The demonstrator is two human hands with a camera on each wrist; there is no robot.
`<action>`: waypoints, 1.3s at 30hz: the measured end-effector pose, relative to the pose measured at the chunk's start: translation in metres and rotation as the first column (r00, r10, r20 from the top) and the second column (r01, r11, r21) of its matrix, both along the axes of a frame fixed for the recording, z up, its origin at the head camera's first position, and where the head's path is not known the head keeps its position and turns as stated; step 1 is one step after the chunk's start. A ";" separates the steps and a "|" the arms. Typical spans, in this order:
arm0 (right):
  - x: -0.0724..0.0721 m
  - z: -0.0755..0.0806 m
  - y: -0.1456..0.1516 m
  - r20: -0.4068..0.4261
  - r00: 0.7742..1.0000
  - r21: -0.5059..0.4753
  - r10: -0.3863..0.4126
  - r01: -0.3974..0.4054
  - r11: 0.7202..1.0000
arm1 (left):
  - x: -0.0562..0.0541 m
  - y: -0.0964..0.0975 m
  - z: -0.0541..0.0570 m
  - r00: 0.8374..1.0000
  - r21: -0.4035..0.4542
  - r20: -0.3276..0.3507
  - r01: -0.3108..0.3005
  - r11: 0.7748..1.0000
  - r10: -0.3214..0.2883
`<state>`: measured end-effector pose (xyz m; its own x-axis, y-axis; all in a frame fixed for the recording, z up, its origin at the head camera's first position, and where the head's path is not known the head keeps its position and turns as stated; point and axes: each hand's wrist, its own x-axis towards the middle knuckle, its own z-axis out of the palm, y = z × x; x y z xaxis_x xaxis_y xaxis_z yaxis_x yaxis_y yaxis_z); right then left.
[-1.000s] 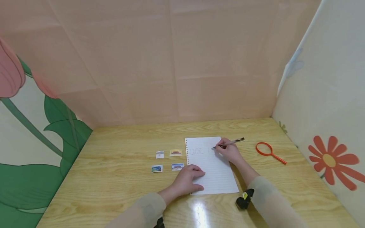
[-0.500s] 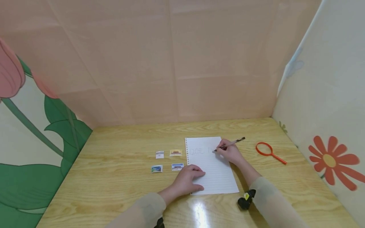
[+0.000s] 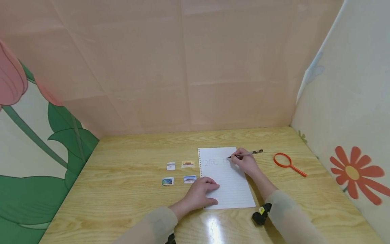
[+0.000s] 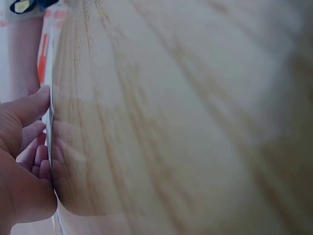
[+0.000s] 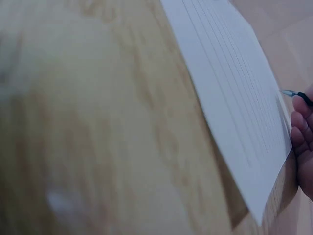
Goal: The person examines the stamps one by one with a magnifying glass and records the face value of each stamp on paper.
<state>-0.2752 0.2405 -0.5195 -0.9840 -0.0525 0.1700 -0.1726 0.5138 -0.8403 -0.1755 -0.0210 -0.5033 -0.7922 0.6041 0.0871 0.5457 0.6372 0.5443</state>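
A lined sheet of loose-leaf paper (image 3: 231, 189) with punched holes down its left edge lies on the wooden table. Faint handwriting, which looks like "20元" and a further stroke, runs across its upper part. My right hand (image 3: 247, 164) pinches a pen (image 3: 251, 153), its tip at the writing near the sheet's top right. In the right wrist view the pen's metal tip (image 5: 288, 92) shows past the curled fingers. My left hand (image 3: 201, 192) rests on the paper's lower left, fingers relaxed and thumb spread apart; the left wrist view shows it low against the tabletop.
Several small picture stamps lie left of the paper, among them a yellow stamp (image 3: 188, 164) and a green-blue stamp (image 3: 168, 181). A red magnifying glass (image 3: 289, 163) lies to the right. Patterned panels stand around the table (image 3: 122, 189).
My right hand and the pen make small shifts around the same spot on the paper, the pen tilting slightly lower. The left hand and the stamps stay in place.
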 end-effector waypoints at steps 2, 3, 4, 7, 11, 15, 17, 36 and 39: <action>0.000 0.000 -0.001 0.002 1.000 0.012 -0.010 0.010 1.000 | 0.000 0.000 0.000 1.000 0.001 0.002 0.000 1.000 0.000; 0.000 0.000 -0.001 0.000 1.000 0.019 -0.011 0.011 1.000 | 0.000 0.000 0.000 1.000 0.002 0.000 0.001 1.000 -0.001; 0.000 0.000 -0.001 -0.001 1.000 0.021 -0.017 0.017 1.000 | 0.000 0.001 0.000 1.000 0.002 -0.001 0.001 1.000 -0.001; 0.000 0.000 -0.001 -0.007 1.000 0.037 -0.027 0.027 0.999 | 0.000 0.001 -0.001 1.000 0.000 -0.008 0.004 1.000 -0.004; 0.000 0.001 -0.003 -0.006 1.000 0.052 -0.026 0.026 0.998 | -0.001 0.001 -0.001 1.000 -0.001 -0.013 0.005 1.000 -0.005; 0.000 0.002 -0.005 -0.001 1.000 0.061 -0.012 0.012 0.998 | -0.001 0.001 -0.001 1.000 -0.004 -0.009 0.004 1.000 -0.004; 0.000 0.002 -0.005 -0.002 1.000 0.064 -0.003 0.003 0.998 | -0.001 0.001 -0.001 1.000 -0.005 -0.007 0.002 1.000 -0.002; -0.001 -0.001 0.003 -0.029 0.999 0.041 -0.023 0.024 0.999 | 0.000 0.000 0.001 1.000 0.001 0.001 0.001 1.000 -0.001; -0.001 -0.001 0.004 -0.014 0.999 -0.003 -0.052 0.052 0.999 | -0.001 0.000 0.000 1.000 0.003 -0.003 0.003 1.000 -0.003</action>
